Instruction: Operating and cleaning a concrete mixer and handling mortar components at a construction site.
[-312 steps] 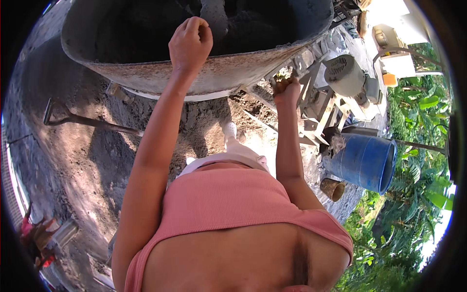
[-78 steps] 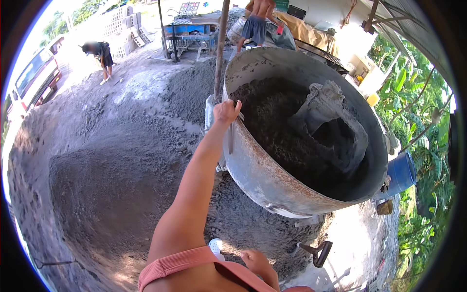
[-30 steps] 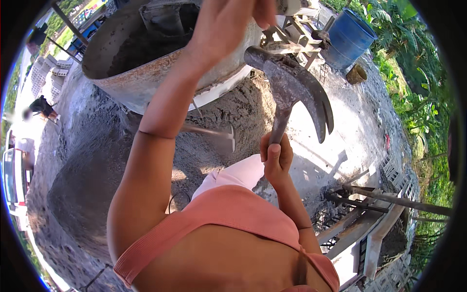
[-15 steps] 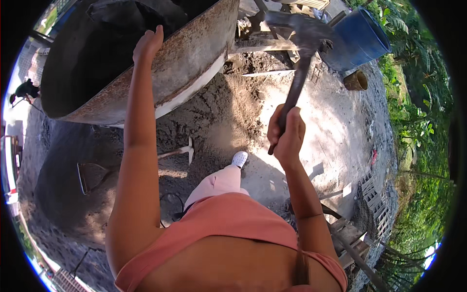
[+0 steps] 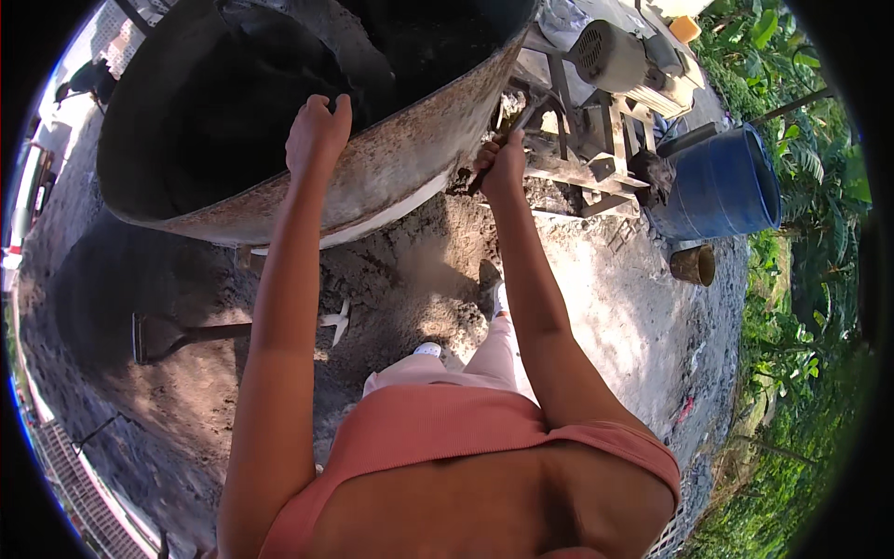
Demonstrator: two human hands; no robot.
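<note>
A large round metal drum (image 5: 400, 140) with a rusty outer wall and a dark inside takes up the upper left. At its near rim is my left hand (image 5: 318, 135), fingers loosely bent, thumb apart, nothing visible in it. Whether it rests on the rim I cannot tell. My right hand (image 5: 501, 166) is closed around the handle of a dark-handled tool (image 5: 523, 115), stretched forward beside the drum's right end. The tool's head is hard to make out against the frame behind it.
A grey motor (image 5: 610, 56) sits by a wooden frame (image 5: 605, 177). Right of it lie a blue barrel (image 5: 717, 186) and a small rusty bucket (image 5: 694, 265). A shovel (image 5: 219, 332) lies on the ground at left. Greenery borders the right side.
My right arm has swung forward and left, carrying the dark-handled tool down beside the drum. The view has shifted, with the motor now visible. My left hand keeps about its place at the rim.
</note>
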